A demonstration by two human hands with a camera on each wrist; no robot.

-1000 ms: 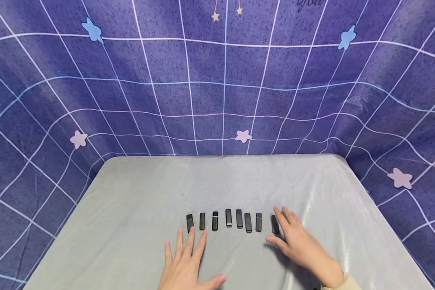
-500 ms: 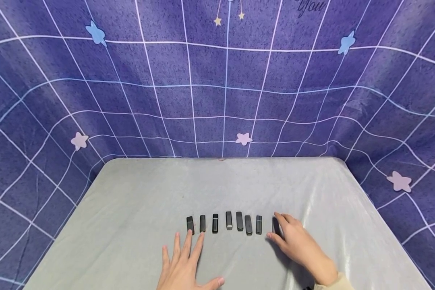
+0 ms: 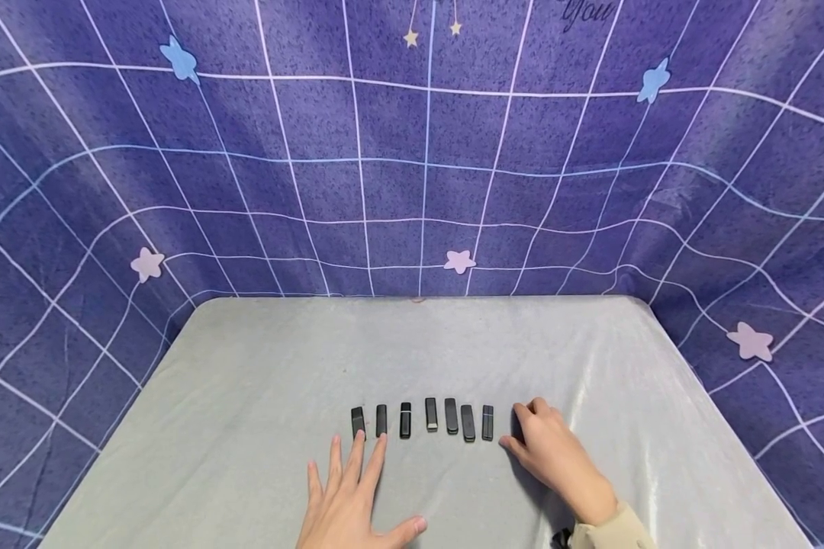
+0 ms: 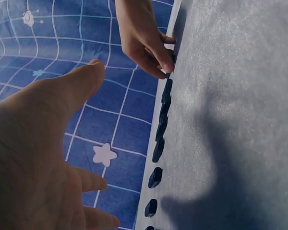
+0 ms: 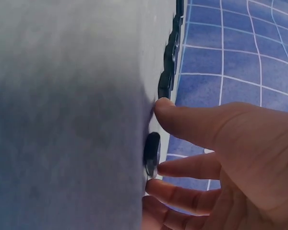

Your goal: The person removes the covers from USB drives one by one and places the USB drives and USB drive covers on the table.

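Observation:
A loose row of small black USB flash drives (image 3: 431,414) lies across the cloth in the head view. My left hand (image 3: 346,499) is spread flat behind its left end, its fingertips right at the two leftmost drives. At the right end my right hand (image 3: 552,450) bends its fingers down around the last flash drive (image 5: 152,151), which is mostly hidden from the head view. In the right wrist view the index fingertip is right at that drive's near end, while the thumb stays apart from it, nearer the neighbouring drive (image 5: 165,82).
A pale grey cloth (image 3: 281,343) covers the table. Purple-blue curtains (image 3: 316,183) with a grid and stars rise behind it and on both sides. A beige sleeve (image 3: 611,528) with something dark beside it shows at my right wrist.
My right hand has shifted slightly left, and its fingers have bent more over the rightmost flash drive. The left hand has drawn back slightly from the row. The other drives stay in place.

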